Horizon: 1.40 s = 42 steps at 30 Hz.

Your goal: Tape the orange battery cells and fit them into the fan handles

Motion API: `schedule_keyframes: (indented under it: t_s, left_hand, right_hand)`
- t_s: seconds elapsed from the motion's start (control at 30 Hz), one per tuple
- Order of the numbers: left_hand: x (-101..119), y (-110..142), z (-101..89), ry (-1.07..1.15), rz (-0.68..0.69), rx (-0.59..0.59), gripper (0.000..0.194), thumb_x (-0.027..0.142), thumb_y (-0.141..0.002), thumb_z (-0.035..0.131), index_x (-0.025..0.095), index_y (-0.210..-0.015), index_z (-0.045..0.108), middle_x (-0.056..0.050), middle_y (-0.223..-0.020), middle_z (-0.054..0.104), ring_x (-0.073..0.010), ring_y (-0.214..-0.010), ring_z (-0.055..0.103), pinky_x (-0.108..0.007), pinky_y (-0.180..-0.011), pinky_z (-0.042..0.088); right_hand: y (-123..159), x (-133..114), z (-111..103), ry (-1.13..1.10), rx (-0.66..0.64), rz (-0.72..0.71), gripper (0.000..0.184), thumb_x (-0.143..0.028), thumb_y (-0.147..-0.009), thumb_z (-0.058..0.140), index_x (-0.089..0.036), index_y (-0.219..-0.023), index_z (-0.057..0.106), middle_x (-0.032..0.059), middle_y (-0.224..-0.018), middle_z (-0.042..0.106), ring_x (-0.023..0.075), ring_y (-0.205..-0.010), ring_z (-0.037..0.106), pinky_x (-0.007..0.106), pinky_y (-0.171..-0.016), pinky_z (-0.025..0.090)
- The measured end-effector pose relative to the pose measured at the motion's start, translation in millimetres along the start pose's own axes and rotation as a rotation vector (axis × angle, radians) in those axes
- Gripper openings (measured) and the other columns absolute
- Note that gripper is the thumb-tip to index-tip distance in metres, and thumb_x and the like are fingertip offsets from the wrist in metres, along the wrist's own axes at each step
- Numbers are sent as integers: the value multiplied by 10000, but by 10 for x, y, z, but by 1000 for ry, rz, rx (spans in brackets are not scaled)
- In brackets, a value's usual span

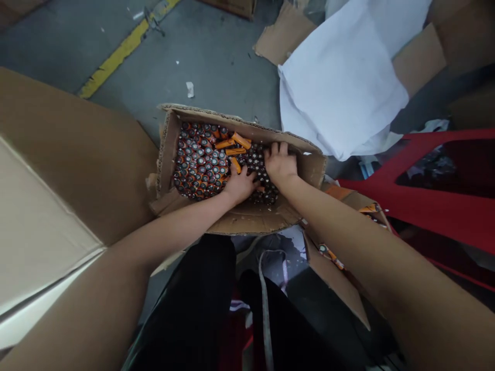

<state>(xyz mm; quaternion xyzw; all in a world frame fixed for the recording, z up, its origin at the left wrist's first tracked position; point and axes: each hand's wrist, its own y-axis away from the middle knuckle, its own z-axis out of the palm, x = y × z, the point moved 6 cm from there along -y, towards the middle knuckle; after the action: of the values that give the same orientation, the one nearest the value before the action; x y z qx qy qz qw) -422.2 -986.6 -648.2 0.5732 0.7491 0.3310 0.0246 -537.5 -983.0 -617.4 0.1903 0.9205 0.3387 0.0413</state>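
Observation:
A torn cardboard box (167,149) on the floor is packed with small orange batteries (197,159) standing on end; a few lie loose on top (236,144). My left hand (240,184) reaches into the box near its front, fingers curled down among the upright batteries. My right hand (280,164) rests at the box's right end, fingers bent over a cluster of batteries there. What each hand actually grips is hidden under the fingers.
A large cardboard box (58,175) stands at my left. White sheets (344,77) and cardboard scraps (282,36) lie behind. A red plastic stool (425,201) is at the right. A smaller open box (336,268) sits by my right forearm. A yellow line (116,56) crosses the grey floor.

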Motion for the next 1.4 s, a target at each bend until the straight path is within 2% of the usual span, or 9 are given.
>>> schedule_keyframes:
  t_s: [0.13,0.3,0.47,0.63,0.8,0.9,1.07,1.17,1.4]
  left_hand:
    - [-16,-19,-60,-2,-30,-9,381,174,-1059,455,247,-1210,797,-151,-1352,686,-426,-1365,487,-705,-1079,457]
    - [-33,-37,-110,-65,-79,-48,452,126,-1057,385,213,-1333,732,-171,-1427,631,-440,-1387,482,-682,-1040,502]
    - [-20,-86,-195,-11,23,-96,370,112,-1025,460,172,-1234,759,-189,-1298,678,-348,-1257,593,-435,-905,580]
    - [76,-68,-178,17,120,-115,299,204,-983,592,138,-1233,742,-163,-1163,716,-303,-1189,623,-374,-901,559]
    - [83,-6,-91,22,25,-44,325,205,-989,549,98,-1219,752,-205,-1289,656,-334,-1268,583,-409,-950,532]
    - [60,19,-74,9,-34,14,359,171,-1011,482,83,-1225,757,-227,-1357,630,-341,-1331,550,-449,-1031,493]
    - [-26,-4,-108,-17,-95,49,367,214,-998,531,153,-1278,761,-199,-1461,606,-387,-1435,443,-674,-1215,298]
    - [-55,-26,-105,-11,-107,23,373,219,-983,548,188,-1278,773,-186,-1489,592,-416,-1439,420,-776,-1222,195]
    - [-61,-90,-44,-38,-113,-43,373,246,-979,564,211,-1277,787,-166,-1591,534,-490,-1496,339,-800,-1191,225]
  right_hand:
    - [-76,118,183,50,-75,43,597,-75,-1029,214,-91,-1430,657,284,-1471,568,379,-1257,534,521,-914,526]
    - [-138,61,314,115,2,-53,596,-129,-1021,252,-127,-1430,687,285,-1529,548,473,-1393,442,667,-994,444]
    - [-120,52,306,48,-59,-38,548,-152,-1043,277,-120,-1319,749,279,-1385,638,455,-1285,536,648,-1001,409]
    - [-101,47,251,7,-107,-25,537,-138,-1046,299,-209,-1369,722,223,-1552,535,468,-1362,446,632,-947,458]
    - [-141,45,225,-11,-65,26,547,-128,-1053,271,-165,-1425,670,283,-1517,531,435,-1315,516,527,-902,506]
    - [-150,24,264,11,-22,39,568,-120,-1047,245,-159,-1402,686,301,-1466,568,438,-1279,547,546,-889,505]
    - [-114,-7,295,56,-38,7,564,-121,-1046,268,-212,-1419,681,237,-1559,531,463,-1371,481,585,-897,515]
    - [-81,-11,173,22,-28,-13,523,-119,-1046,303,-205,-1398,680,236,-1516,577,438,-1339,531,550,-894,540]
    - [-17,-12,-175,-74,25,-27,495,-224,-975,528,-148,-1461,586,261,-1281,713,406,-1120,687,480,-874,559]
